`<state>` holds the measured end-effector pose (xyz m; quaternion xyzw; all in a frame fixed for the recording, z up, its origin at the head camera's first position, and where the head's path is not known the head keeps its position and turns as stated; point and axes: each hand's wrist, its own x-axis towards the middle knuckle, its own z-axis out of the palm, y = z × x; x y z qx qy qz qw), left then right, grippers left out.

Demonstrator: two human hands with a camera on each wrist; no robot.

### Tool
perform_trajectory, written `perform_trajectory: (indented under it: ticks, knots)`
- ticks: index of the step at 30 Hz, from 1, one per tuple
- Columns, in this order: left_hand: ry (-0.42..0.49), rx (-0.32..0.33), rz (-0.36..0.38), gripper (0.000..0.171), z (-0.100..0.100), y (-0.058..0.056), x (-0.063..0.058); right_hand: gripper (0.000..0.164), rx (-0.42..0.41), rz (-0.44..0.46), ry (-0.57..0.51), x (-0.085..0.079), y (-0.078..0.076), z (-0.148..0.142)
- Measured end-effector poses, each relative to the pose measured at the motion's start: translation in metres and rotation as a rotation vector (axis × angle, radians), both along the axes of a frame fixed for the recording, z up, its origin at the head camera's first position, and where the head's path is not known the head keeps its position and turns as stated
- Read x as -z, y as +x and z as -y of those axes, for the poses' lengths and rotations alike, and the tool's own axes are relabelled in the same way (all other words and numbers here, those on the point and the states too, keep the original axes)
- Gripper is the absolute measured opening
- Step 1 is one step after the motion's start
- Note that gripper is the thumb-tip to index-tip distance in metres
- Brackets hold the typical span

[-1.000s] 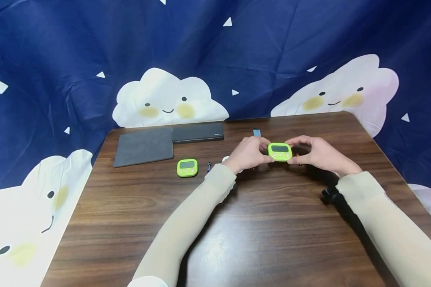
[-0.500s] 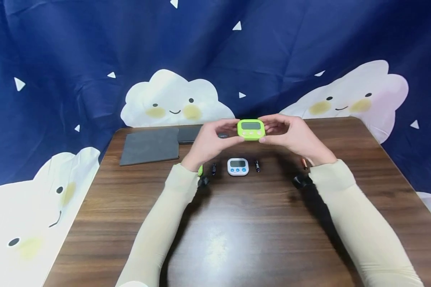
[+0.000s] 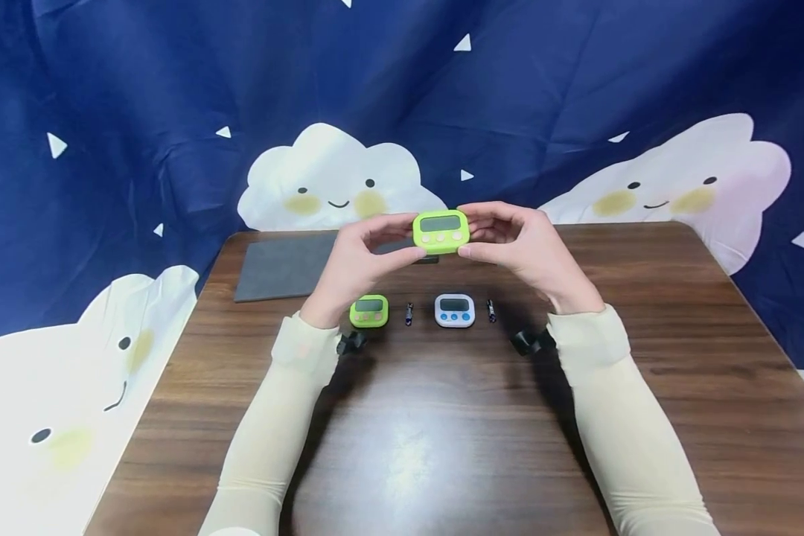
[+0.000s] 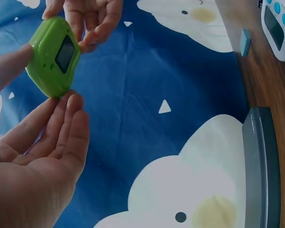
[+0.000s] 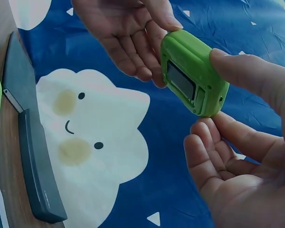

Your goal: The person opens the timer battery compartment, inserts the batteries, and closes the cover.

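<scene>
Both hands hold a lime-green digital timer (image 3: 441, 231) up above the table, its grey screen and pale buttons facing the head camera. My left hand (image 3: 355, 260) pinches its left end between thumb and fingertips. At the opposite end my right hand (image 3: 532, 253) does the same. The wrist views show the timer's back (image 5: 181, 80), which bears a dark rectangular patch. Below the hands on the table lie a second green timer (image 3: 369, 311) and a white timer (image 3: 454, 310) with blue buttons. Small dark cylinders like batteries (image 3: 409, 314) flank the white one.
A flat dark grey panel (image 3: 284, 266) and a dark box (image 4: 261, 166) lie at the table's back left, partly behind the left hand. A small light-blue block (image 4: 245, 42) shows near the back edge. The brown wooden table (image 3: 409, 417) meets a blue cloud-patterned curtain (image 3: 509, 89).
Both hands have lifted the green timer and carried it left, from the right side of the table to above its middle. The white timer and the cylinders beside it have come into view.
</scene>
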<state>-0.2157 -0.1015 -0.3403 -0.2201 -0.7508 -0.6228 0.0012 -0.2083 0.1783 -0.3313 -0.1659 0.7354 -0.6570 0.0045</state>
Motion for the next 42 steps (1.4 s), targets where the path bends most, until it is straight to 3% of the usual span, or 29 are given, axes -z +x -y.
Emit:
perform_trajectory:
  ticks: [9, 27, 34, 37, 42]
  knots:
    - [-0.016, 0.005, -0.015, 0.05, 0.002, -0.002, 0.005, 0.054, -0.005, 0.016, -0.008, 0.01, -0.003, 0.001]
    - [0.01, 0.022, -0.006, 0.05, 0.001, -0.002, 0.006, 0.052, -0.013, 0.026, 0.041, 0.004, 0.0, 0.002]
    - [0.096, -0.016, -0.034, 0.047, -0.005, -0.004, 0.011, 0.048, 0.02, 0.037, 0.037, 0.006, 0.002, 0.008]
    - [0.134, -0.07, -0.065, 0.044, -0.008, -0.004, 0.014, 0.043, 0.075, -0.022, 0.043, 0.009, 0.005, 0.015]
    - [0.159, -0.157, -0.075, 0.042, -0.013, -0.002, 0.016, 0.032, 0.195, -0.216, 0.117, 0.01, 0.015, 0.03]
